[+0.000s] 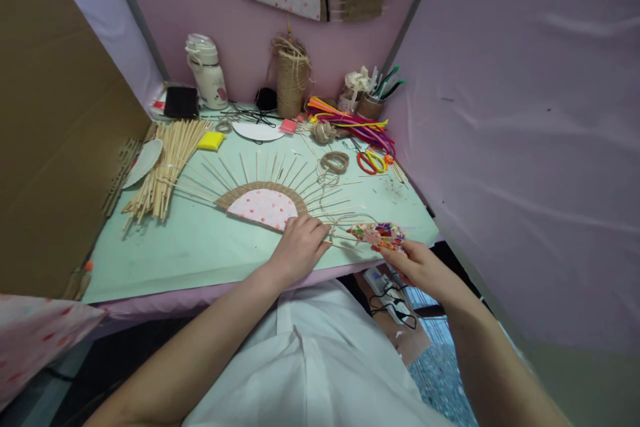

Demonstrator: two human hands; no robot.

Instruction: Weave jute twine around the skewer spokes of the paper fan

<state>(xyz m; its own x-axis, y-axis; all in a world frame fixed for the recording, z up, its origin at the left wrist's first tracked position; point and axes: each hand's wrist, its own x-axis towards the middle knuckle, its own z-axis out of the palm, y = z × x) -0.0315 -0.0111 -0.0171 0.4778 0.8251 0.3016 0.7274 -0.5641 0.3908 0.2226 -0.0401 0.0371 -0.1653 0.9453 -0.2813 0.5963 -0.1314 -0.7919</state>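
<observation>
A half-round craft piece (pixel 263 203) lies on the mint-green table (pixel 190 247): pink dotted centre, woven twine rim, thin sticks fanning out. My left hand (pixel 299 247) rests at its right corner, fingers closed in a pinch on the twine and stick ends there. My right hand (pixel 417 263) is closed on a small flowery, multicoloured piece (pixel 379 235) held at the table's front right edge. Loose twine (pixel 345 220) runs between the two hands.
A bundle of sticks (pixel 163 163) lies at the left beside a yellow block (pixel 211 141). At the back stand a white flask (pixel 206 72), a twine-wrapped jar (pixel 291 80), pipe cleaners (pixel 353 121), twine coils (pixel 335 161) and red-yellow scissors (pixel 371 161). Cardboard (pixel 55 120) walls the left.
</observation>
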